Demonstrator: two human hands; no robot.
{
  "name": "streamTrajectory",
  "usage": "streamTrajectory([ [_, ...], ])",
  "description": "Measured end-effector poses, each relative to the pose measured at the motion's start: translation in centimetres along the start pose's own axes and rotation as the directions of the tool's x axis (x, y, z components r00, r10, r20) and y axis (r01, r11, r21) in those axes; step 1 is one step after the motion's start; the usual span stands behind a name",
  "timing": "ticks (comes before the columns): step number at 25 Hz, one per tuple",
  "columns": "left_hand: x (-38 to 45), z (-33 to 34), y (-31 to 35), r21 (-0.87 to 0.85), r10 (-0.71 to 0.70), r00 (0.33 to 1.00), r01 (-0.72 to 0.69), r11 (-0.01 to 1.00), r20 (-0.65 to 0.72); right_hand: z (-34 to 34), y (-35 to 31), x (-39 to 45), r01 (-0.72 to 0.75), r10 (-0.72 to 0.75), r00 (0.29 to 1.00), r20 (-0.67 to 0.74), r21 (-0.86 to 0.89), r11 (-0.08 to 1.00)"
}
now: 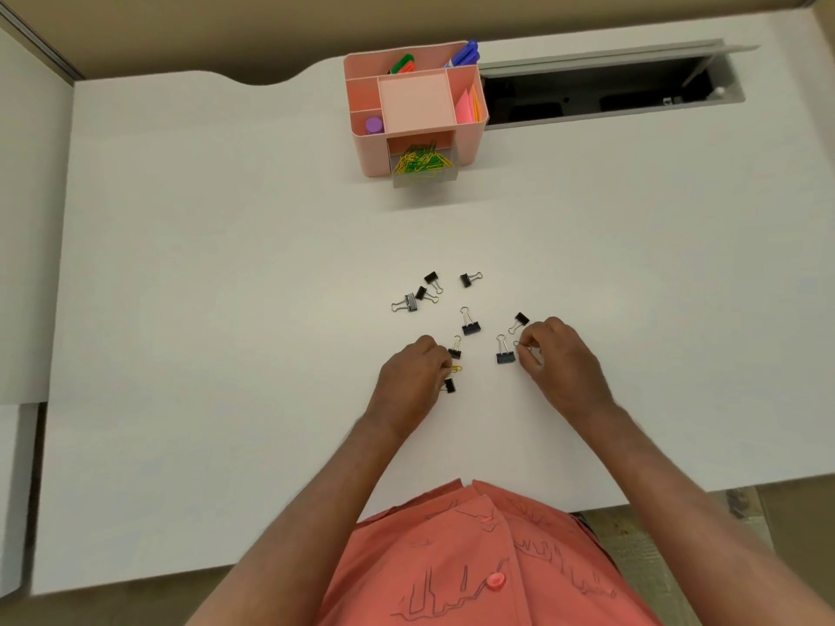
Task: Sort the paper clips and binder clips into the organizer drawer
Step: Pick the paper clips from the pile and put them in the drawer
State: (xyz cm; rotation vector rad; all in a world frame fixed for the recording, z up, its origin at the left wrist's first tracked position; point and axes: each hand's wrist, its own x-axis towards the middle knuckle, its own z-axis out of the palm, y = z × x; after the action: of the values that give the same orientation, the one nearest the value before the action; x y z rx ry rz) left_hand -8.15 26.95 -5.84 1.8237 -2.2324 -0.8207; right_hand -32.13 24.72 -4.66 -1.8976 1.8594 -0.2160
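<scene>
My left hand rests low on the white table, its fingertips pinched together on a yellow paper clip that pokes out at 3 o'clock from them. A black binder clip lies just beside that hand at 4 o'clock. My right hand has thumb and forefinger closed on the wire loop of a small clip, which touches another binder clip's handle. About 7 more black binder clips lie scattered toward 12 o'clock of my hands. Far off at 12 o'clock stands the pink organizer, its clear drawer pulled out and holding yellow and green paper clips.
</scene>
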Motion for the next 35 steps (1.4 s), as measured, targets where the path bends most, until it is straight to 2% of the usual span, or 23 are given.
streamTrajectory([
  [3, 0.1, -0.1, 0.1, 0.030, -0.002, 1.000, 0.002, 1.000, 0.016, -0.2, -0.5, 0.1, -0.064, 0.061, 0.997, 0.046, 0.058, 0.996],
  [9, -0.2, 0.0, 0.4, 0.068, -0.056, 0.998, 0.057, 0.996, -0.007, 0.2, -1.4, 0.2, -0.184, 0.185, 0.979, 0.080, -0.020, 0.983],
  [14, -0.1, -0.2, 0.8, 0.006, -0.149, 0.989, 0.149, 0.989, 0.011, 0.2, -1.5, 0.4, -0.295, 0.275, 0.949, 0.154, 0.121, 0.948],
  [19, 0.4, -0.4, 2.0, 0.055, -0.261, 0.963, 0.258, 0.965, 0.065, 0.9, -1.3, -0.5, -0.249, 0.236, 0.967, 0.096, 0.156, 0.956],
  [23, 0.2, -0.4, 2.2, 0.065, -0.249, 0.965, 0.244, 0.968, 0.078, 1.0, -1.5, -2.0, -0.205, 0.221, 0.975, -0.007, 0.342, 0.917],
  [25, 0.0, -0.4, 2.1, 0.078, -0.218, 0.973, 0.212, 0.974, 0.070, 0.9, -1.9, -2.9, -0.236, 0.279, 0.960, -0.006, 0.516, 0.824],
  [28, -0.4, -0.4, 1.6, 0.060, -0.214, 0.976, 0.211, 0.976, 0.046, 1.5, -3.3, -3.7, -0.369, 0.335, 0.920, 0.202, 0.733, 0.571],
  [31, 0.0, -0.7, 1.4, 0.082, -0.233, 0.970, 0.228, 0.970, 0.065, 2.6, -4.8, -3.7, -0.474, 0.325, 0.875, 0.360, 0.775, 0.418],
  [35, 0.7, -1.4, 1.9, 0.129, -0.258, 0.958, 0.243, 0.962, 0.126, 3.3, -5.9, -3.2, -0.562, 0.345, 0.808, 0.477, 0.800, 0.211],
])
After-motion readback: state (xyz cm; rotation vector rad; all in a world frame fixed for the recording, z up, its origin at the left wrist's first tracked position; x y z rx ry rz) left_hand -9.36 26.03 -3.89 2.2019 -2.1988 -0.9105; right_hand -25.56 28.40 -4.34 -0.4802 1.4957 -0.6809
